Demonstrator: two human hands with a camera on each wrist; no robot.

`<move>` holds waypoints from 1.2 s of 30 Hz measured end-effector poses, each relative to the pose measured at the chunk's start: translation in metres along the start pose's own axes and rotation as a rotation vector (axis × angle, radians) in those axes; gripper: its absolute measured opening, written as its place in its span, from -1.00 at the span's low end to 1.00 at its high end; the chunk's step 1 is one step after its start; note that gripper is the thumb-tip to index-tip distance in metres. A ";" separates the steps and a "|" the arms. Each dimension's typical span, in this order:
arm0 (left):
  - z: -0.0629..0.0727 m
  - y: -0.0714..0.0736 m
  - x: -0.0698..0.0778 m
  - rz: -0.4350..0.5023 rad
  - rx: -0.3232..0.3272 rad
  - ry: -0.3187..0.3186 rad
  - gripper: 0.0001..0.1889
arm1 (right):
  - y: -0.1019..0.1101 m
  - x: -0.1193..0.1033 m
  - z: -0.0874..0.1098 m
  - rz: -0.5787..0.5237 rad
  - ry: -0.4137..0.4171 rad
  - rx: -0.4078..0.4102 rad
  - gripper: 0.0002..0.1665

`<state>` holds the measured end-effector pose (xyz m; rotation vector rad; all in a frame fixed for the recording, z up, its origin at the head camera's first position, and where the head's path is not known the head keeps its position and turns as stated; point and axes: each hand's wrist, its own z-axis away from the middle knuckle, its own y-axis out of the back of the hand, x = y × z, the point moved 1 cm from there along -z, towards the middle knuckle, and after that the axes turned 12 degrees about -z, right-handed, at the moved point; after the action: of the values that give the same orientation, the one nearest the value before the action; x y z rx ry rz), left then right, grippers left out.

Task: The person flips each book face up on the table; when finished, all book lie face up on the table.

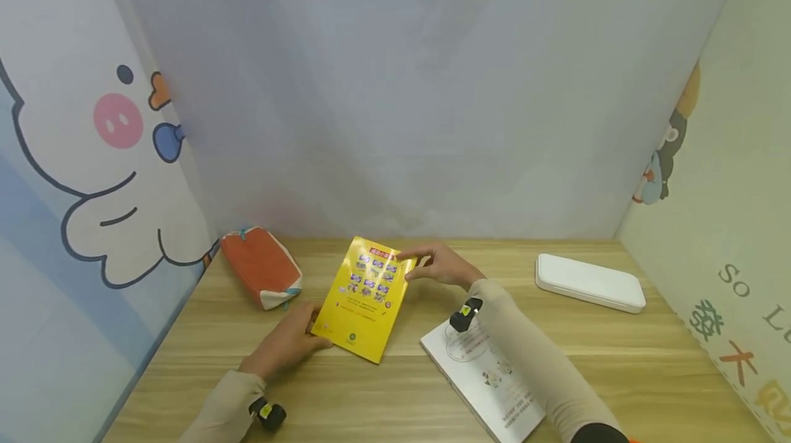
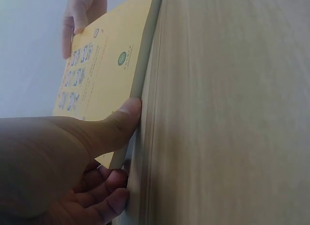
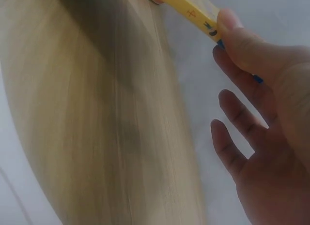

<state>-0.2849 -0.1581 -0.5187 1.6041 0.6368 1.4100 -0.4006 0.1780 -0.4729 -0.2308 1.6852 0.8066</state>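
Yellow book [image 1: 363, 309], edges in 2 hands [image 1: 290, 340] [image 1: 441, 266], tabletop [image 1: 352, 402] beneath

There are two hands [image 1: 289, 340] [image 1: 441, 266], apparently two books [image 1: 361, 302] [image 1: 488, 388], one pouch [image 1: 259, 264] and one case [image 1: 590, 281].

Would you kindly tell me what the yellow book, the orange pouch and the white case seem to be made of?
The yellow book looks like paper with a glossy cover, given its sheen and pale page edge. The orange pouch is probably matt fabric; its sides look soft and dull. The white case seems smooth plastic, its corners neatly rounded, though coated metal is possible.
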 end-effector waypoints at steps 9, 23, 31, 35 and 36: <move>-0.001 -0.006 -0.005 0.006 0.028 -0.101 -0.23 | 0.001 0.008 0.000 -0.002 0.011 0.000 -0.45; 0.005 -0.004 -0.009 0.046 0.003 -0.180 -0.21 | -0.001 0.011 0.000 0.056 -0.018 0.001 -0.44; -0.001 -0.008 -0.014 0.090 -0.015 -0.282 -0.37 | 0.003 0.015 0.002 0.054 -0.035 0.010 -0.42; -0.001 -0.008 -0.014 0.075 0.011 -0.263 -0.48 | 0.004 0.015 0.002 0.046 -0.049 0.026 -0.42; 0.000 -0.007 -0.013 0.079 0.013 -0.253 -0.51 | 0.004 0.015 0.002 0.045 -0.042 0.026 -0.43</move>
<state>-0.2867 -0.1656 -0.5317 1.7986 0.4387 1.2325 -0.4054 0.1860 -0.4856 -0.1569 1.6654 0.8168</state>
